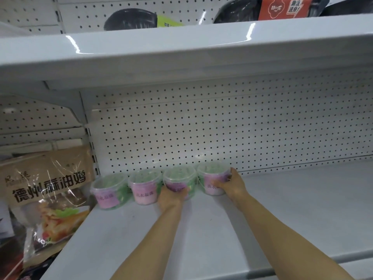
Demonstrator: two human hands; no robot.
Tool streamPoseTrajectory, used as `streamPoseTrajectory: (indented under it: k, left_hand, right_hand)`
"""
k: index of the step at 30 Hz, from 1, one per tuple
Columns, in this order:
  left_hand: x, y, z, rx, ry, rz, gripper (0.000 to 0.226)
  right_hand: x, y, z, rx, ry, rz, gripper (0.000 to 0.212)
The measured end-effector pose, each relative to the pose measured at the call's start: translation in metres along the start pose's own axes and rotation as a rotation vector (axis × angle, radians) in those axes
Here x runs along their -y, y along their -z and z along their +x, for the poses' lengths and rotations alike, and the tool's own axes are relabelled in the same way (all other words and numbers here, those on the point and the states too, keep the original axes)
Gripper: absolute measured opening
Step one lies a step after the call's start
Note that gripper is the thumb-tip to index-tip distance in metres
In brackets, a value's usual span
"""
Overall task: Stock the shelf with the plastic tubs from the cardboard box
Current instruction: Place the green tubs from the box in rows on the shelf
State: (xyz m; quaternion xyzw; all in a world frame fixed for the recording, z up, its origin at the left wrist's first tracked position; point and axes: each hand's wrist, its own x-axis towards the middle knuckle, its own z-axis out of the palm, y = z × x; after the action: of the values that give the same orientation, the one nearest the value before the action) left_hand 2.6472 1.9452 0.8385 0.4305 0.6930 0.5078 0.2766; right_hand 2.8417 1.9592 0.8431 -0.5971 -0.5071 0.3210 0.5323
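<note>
Clear round tubs (179,181) on smooth shelf (282,199)

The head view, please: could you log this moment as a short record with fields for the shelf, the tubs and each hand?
shelf: grey shelf with a pegboard back
tubs: four clear plastic tubs with pink labels, upright in a row at the back
left hand: left hand grips the third tub from the left
right hand: right hand grips the fourth tub
free tubs: first tub and second tub, untouched
beside: brown food bag on the left
cardboard box: not in view
</note>
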Motion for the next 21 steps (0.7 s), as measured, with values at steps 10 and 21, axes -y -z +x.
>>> streamPoseTrajectory:
  k: [10, 21]
  left_hand:
    - [0.002, -0.002, 0.002, -0.004, -0.033, -0.023, 0.082]
    - [-0.001, 0.004, 0.005, 0.044, -0.055, 0.035, 0.081]
  right_hand:
    - [0.002, -0.001, -0.008, 0.006, 0.059, 0.044, 0.061]
    - [0.000, 0.002, -0.011, 0.056, 0.040, 0.053, 0.066]
